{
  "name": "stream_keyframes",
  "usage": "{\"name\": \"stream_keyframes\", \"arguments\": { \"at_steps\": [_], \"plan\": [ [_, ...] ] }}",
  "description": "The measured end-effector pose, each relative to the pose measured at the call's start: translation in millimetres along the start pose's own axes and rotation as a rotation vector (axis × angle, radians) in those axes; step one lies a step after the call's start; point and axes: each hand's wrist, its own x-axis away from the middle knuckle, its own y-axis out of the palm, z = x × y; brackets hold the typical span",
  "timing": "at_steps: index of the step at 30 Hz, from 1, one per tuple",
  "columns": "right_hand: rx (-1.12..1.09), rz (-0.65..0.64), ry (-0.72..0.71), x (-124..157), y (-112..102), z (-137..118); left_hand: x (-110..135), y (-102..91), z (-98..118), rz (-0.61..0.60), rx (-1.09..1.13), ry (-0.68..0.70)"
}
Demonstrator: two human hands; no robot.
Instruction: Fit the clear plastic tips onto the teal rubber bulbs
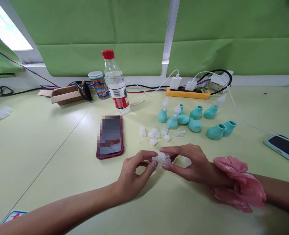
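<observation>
A small clear plastic tube [168, 159] with a white piece [162, 156] on its upper side is held just above the table, lying crosswise between my hands. My left hand [137, 172] pinches the left end with thumb and forefinger. Around the right end, my right hand [187, 161] is closed, forefinger above and thumb below; its other fingers are partly hidden. Beyond them lie several loose clear tubes [142, 131] and white soft tips [154, 133]. Further right are several teal squeeze bulbs [216, 132], a few fitted with a clear neck and white tip [177, 109].
A phone in a red case [110, 137] lies left of the parts, and a water bottle [117, 86] stands behind it beside a can [99, 85]. A yellow power strip [188, 93] feeds a cable to another phone [285, 147]. An open cardboard box [67, 95] sits back left.
</observation>
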Motion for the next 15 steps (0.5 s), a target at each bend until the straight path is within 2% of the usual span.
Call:
{"name": "stream_keyframes", "arguments": {
  "at_steps": [5,9,15],
  "plan": [
    [0.017,-0.04,-0.033,0.4,0.2,1.6,1.0,-1.4,1.6,-0.032,0.052,0.007],
    [-0.027,-0.056,0.0,-0.2,-0.8,1.9,0.9,0.2,1.1,-0.038,0.103,0.055],
    [-0.1,-0.067,0.051,-0.4,-1.2,3.1,1.2,0.4,0.0,-0.053,0.086,0.043]
  ]
}}
